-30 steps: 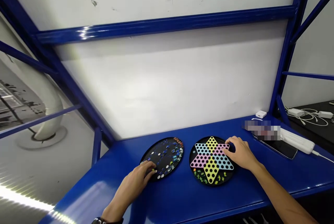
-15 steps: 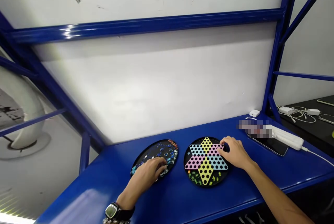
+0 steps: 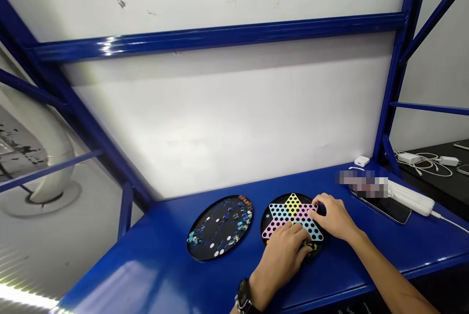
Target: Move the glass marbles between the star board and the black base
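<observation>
A round black Chinese checkers board [image 3: 271,210], its star of pink, blue and yellow triangles full of holes, lies on the blue tabletop. My right hand [image 3: 331,214] is at its upper right, thumb and forefinger closed at the pink point. My left hand [image 3: 284,251] reaches over the lower part and hides the front yellow point. Its fingers curl down with the thumb near them, by the green and yellow marbles [image 3: 311,246] at the front rim; what they hold is hidden. Left of the board is a second round black tray [image 3: 205,250] with blue, clear and reddish marbles [image 3: 240,214].
A phone [image 3: 386,206] and a white power bank [image 3: 412,198] with a cable lie to the right. A small white case [image 3: 362,160] stands behind them. Blue metal beams [image 3: 220,35] frame the white wall at the table's back.
My left hand has moved right, from the marble tray to the front part of the star board. My right hand stays at the pink point. The view has shifted slightly.
</observation>
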`<state>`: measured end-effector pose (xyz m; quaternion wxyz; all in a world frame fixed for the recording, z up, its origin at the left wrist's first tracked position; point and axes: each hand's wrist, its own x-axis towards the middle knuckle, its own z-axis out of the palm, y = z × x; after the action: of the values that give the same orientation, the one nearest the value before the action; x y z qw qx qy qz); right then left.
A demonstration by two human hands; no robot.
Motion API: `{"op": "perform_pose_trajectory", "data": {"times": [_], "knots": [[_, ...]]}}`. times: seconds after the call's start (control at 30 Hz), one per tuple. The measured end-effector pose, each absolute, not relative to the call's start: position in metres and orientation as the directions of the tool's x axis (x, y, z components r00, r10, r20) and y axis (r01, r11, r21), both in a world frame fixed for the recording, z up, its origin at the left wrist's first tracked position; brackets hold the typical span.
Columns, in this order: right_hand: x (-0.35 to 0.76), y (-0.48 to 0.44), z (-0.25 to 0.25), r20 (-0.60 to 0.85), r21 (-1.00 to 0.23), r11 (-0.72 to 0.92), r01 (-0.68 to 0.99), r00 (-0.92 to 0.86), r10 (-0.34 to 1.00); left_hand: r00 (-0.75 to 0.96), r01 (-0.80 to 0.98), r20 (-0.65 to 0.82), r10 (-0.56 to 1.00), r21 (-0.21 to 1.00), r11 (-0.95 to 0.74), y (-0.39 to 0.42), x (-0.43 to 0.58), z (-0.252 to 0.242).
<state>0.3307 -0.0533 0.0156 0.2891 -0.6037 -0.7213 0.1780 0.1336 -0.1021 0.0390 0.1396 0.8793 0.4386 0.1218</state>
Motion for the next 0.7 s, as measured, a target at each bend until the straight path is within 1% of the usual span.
{"op": "perform_pose_trajectory", "data": {"times": [0.23, 0.3, 0.33, 0.4, 0.5, 0.57, 0.6, 0.63, 0.7], "knots": [[0.331, -0.055, 0.016, 0.211, -0.6, 0.219, 0.77, -0.112, 0.971, 0.597, 0.692, 0.088, 0.798, 0.448, -0.567, -0.107, 0.128, 0.044], [0.332, -0.055, 0.016, 0.207, -0.605, 0.216, 0.766, -0.11, 0.972, 0.578, 0.679, 0.122, 0.807, 0.476, -0.559, -0.107, 0.116, 0.046], [0.332, -0.055, 0.016, 0.204, -0.61, 0.215, 0.762, -0.111, 0.973, 0.544, 0.687, 0.153, 0.825, 0.482, -0.543, -0.106, 0.106, 0.048], [0.332, -0.055, 0.017, 0.202, -0.619, 0.22, 0.754, -0.118, 0.972, 0.415, 0.748, 0.22, 0.883, 0.47, -0.469, -0.101, 0.077, 0.052], [0.332, -0.056, 0.017, 0.21, -0.618, 0.23, 0.752, -0.123, 0.97, 0.17, 0.882, 0.259, 0.951, 0.391, -0.264, -0.092, 0.025, 0.054], [0.332, -0.055, 0.016, 0.217, -0.607, 0.233, 0.76, -0.123, 0.968, 0.059, 0.936, 0.207, 0.977, 0.328, -0.126, -0.089, -0.002, 0.051], [0.332, -0.055, 0.016, 0.218, -0.602, 0.234, 0.764, -0.124, 0.968, 0.046, 0.948, 0.156, 0.987, 0.303, -0.092, -0.088, -0.012, 0.048], [0.332, -0.055, 0.016, 0.216, -0.6, 0.233, 0.766, -0.126, 0.968, 0.054, 0.955, 0.094, 0.994, 0.285, -0.079, -0.089, -0.018, 0.045], [0.332, -0.056, 0.016, 0.199, -0.603, 0.223, 0.766, -0.126, 0.972, 0.108, 0.956, -0.005, 0.994, 0.275, -0.103, -0.09, -0.023, 0.039]]}}
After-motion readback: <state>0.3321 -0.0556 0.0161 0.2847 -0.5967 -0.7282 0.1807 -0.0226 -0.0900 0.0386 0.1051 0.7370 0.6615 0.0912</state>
